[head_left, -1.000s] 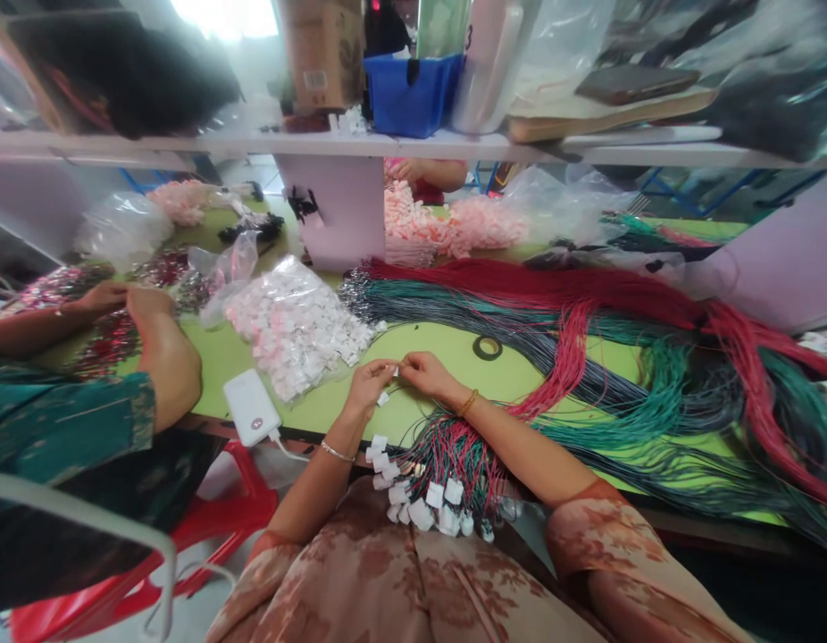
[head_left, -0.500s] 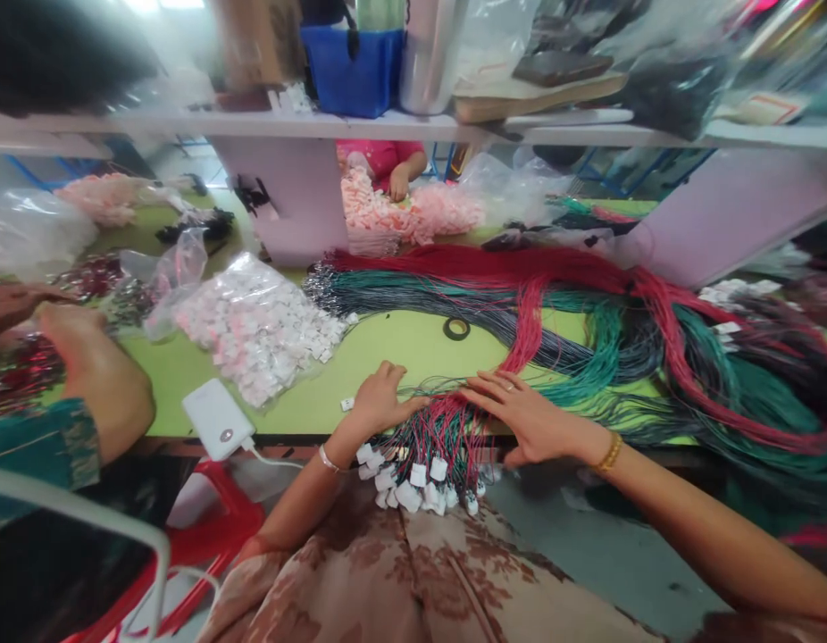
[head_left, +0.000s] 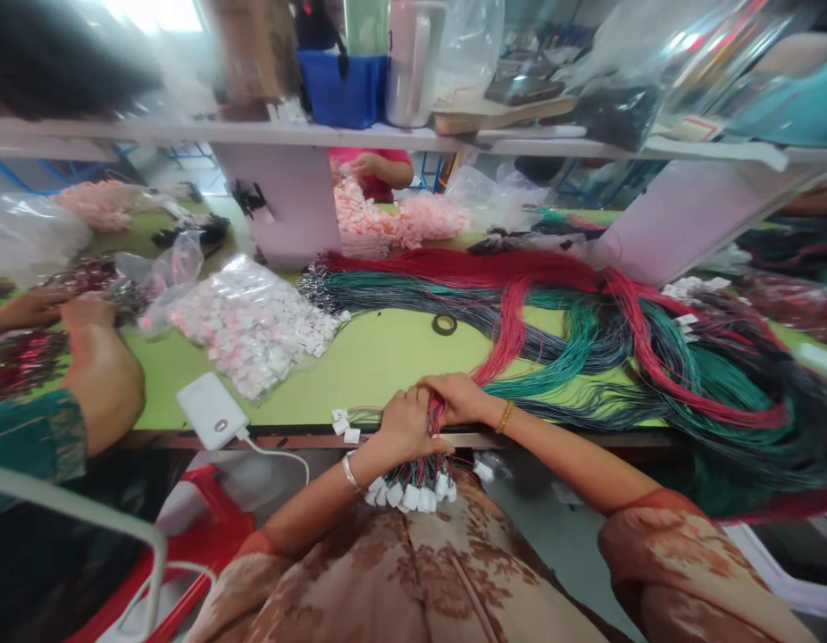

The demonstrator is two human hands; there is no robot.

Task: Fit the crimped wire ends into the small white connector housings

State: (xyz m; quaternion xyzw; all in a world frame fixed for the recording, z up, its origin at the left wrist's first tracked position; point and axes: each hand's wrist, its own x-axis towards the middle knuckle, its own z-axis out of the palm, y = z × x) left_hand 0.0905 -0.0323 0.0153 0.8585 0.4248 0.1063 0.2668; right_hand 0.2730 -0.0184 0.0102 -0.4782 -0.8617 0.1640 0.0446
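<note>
A bundle of thin red, green and dark wires (head_left: 436, 418) is gathered at the table's front edge. My left hand (head_left: 408, 421) is wrapped round it from the left, and my right hand (head_left: 455, 398) closes on it from the right, fingers against the left hand. Below my hands hang several white connectors (head_left: 413, 496) on the wire ends, over my lap. Two or so loose white connectors (head_left: 341, 423) lie left of my left hand. Behind, long red wires (head_left: 467, 266) and green wires (head_left: 574, 353) stretch across the table.
A clear bag of white connectors (head_left: 253, 326) and a white power bank (head_left: 213, 411) with a cable are at left. A black tape roll (head_left: 444, 324) lies mid-table. Another person's arm (head_left: 102, 375) is at far left. A shelf (head_left: 253, 133) crosses above.
My hands have come together and closed round the wires, which were spread out before. The hanging connectors are drawn closer together. The view has shifted slightly to the right.
</note>
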